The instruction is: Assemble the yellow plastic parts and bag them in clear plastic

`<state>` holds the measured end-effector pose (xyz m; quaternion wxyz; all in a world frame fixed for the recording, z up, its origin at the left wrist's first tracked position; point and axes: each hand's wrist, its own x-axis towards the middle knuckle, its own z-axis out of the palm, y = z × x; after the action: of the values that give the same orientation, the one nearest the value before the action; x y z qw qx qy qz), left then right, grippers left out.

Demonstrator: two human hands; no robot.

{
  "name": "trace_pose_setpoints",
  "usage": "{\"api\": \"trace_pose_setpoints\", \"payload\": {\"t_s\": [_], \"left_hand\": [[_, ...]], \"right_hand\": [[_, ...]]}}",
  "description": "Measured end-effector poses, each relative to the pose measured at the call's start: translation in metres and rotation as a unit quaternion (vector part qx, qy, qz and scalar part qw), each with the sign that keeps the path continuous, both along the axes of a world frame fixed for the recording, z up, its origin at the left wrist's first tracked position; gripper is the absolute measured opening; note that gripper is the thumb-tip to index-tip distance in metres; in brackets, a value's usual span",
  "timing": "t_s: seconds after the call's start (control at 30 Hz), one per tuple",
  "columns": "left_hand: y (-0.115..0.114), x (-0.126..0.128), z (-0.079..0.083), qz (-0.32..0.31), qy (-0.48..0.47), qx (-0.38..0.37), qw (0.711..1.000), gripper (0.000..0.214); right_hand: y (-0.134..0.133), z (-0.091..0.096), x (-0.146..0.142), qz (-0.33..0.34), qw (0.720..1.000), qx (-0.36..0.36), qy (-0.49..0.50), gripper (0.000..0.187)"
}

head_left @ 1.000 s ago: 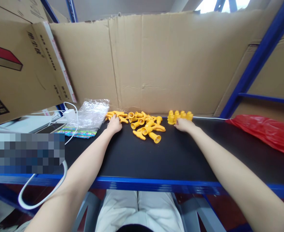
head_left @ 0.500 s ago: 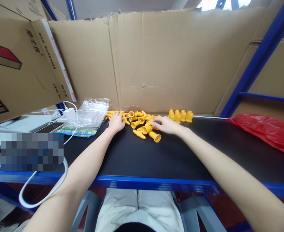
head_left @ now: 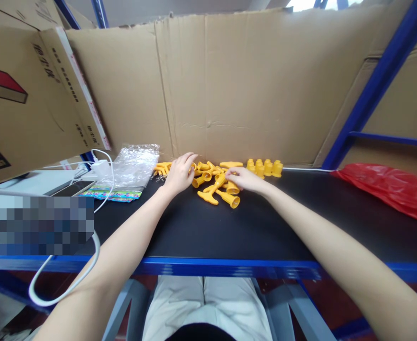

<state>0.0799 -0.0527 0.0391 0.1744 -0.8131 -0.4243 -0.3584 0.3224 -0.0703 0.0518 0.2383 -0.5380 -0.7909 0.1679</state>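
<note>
A loose heap of yellow plastic funnel-shaped parts point(head_left: 213, 182) lies on the black table top point(head_left: 230, 227) against the cardboard wall. My left hand point(head_left: 180, 173) rests over the heap's left side, fingers curled on the yellow parts there; what it grips is hidden. My right hand point(head_left: 244, 179) is closed on one yellow funnel part point(head_left: 231, 188) at the heap's right side. A tidy cluster of small yellow caps point(head_left: 264, 167) stands upright just right of the heap.
A clear plastic bag point(head_left: 133, 165) on a colourful packet lies at the left, beside a white charger and cable point(head_left: 100, 166). A red plastic bag point(head_left: 389, 187) lies at the right. Cardboard sheets wall the back; a large carton point(head_left: 20, 104) hangs over the left. Blue shelf posts frame the sides.
My right hand left the cluster of caps and moved left into the heap, closing on a funnel part. My left hand shifted right and up over the heap's left side.
</note>
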Motion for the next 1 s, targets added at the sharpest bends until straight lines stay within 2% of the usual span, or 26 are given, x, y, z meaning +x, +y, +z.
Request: {"api": "trace_pose_setpoints", "payload": {"t_s": [0.07, 0.17, 0.27, 0.4, 0.57, 0.63, 0.77, 1.0], "left_hand": [[-0.009, 0.009, 0.004, -0.029, 0.026, 0.006, 0.999, 0.047], [-0.017, 0.021, 0.005, -0.036, 0.073, 0.010, 0.997, 0.049], [-0.018, 0.029, 0.000, -0.026, 0.116, 0.015, 0.993, 0.051], [-0.015, 0.034, -0.008, 0.005, 0.140, 0.031, 0.990, 0.046], [-0.013, 0.032, -0.008, 0.059, 0.112, 0.028, 0.992, 0.037], [-0.013, 0.031, -0.006, 0.072, 0.107, 0.011, 0.992, 0.037], [-0.014, 0.031, -0.004, 0.073, 0.118, -0.029, 0.990, 0.032], [-0.015, 0.032, 0.003, 0.045, 0.079, -0.090, 0.992, 0.025]], "right_hand": [[0.000, 0.002, 0.001, 0.016, 0.996, 0.083, -0.014, 0.017], [-0.006, 0.003, 0.001, 0.062, 0.977, 0.194, -0.068, 0.021], [-0.014, 0.005, -0.003, 0.095, 0.956, 0.243, -0.133, 0.028], [-0.022, 0.007, -0.010, 0.129, 0.936, 0.270, -0.185, 0.037], [-0.016, 0.005, -0.009, 0.061, 0.923, 0.312, -0.216, 0.031], [-0.012, 0.003, -0.008, 0.044, 0.924, 0.305, -0.228, 0.029], [-0.009, 0.001, -0.007, 0.034, 0.928, 0.273, -0.252, 0.025], [-0.012, 0.005, -0.008, 0.023, 0.910, 0.322, -0.260, 0.022]]}}
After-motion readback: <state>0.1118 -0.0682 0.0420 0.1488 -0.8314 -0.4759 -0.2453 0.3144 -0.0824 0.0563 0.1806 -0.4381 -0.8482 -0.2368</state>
